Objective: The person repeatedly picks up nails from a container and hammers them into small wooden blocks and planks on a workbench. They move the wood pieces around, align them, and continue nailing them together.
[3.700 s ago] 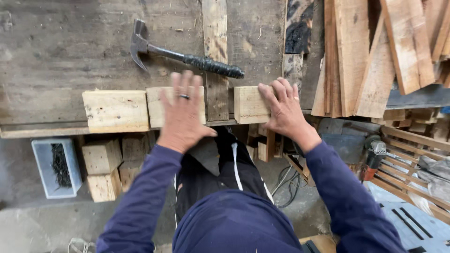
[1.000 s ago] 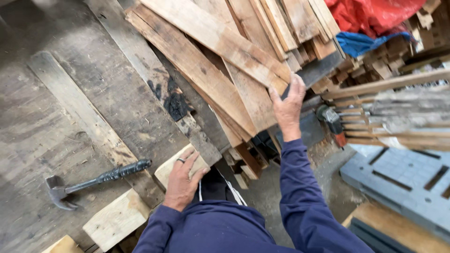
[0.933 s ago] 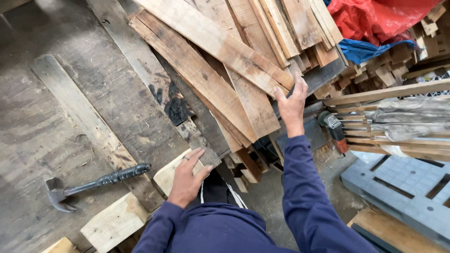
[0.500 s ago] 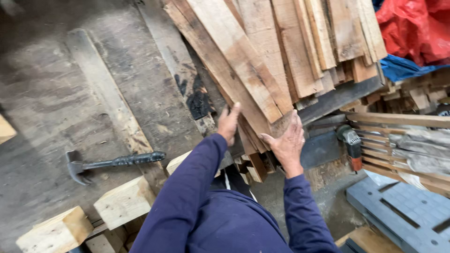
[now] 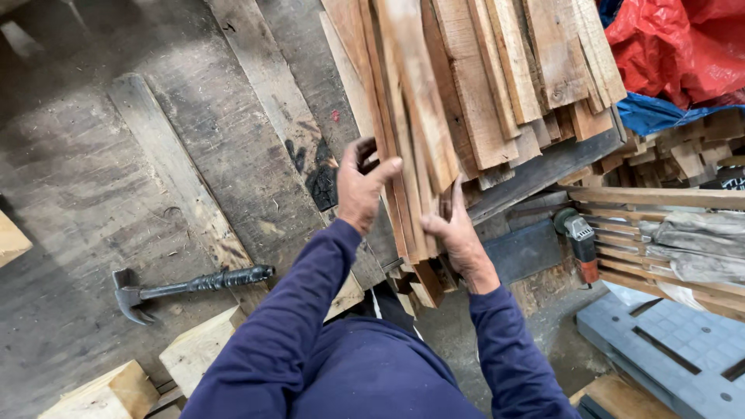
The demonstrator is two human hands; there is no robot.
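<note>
- Planks (image 5: 403,178): bundle of thin rough-sawn boards, tilted on edge at the near end of a larger stack of boards (image 5: 528,70), right of centre on the worn workbench (image 5: 93,178).
- Left hand (image 5: 358,190): on the bundle's left face, thumb over the top edge, fingers curled and closed on the wood.
- Right hand (image 5: 454,237): on the bundle's right side near the low end, fingers wrapped round the boards' edges; tips hidden behind the wood.
- Handling, as judged: stiff, dry, fairly light singly, heavier and prone to sliding apart as a bundle; splintery faces, so best gripped flat on both sides close to the near ends.
- Hammer (image 5: 186,285): black, lying on the bench, well left of the hands.
- Wood blocks (image 5: 198,361): pale, at the near left edge.
- Power tool (image 5: 578,237): right, below the bench.
- Red sheet (image 5: 675,43): far right.
</note>
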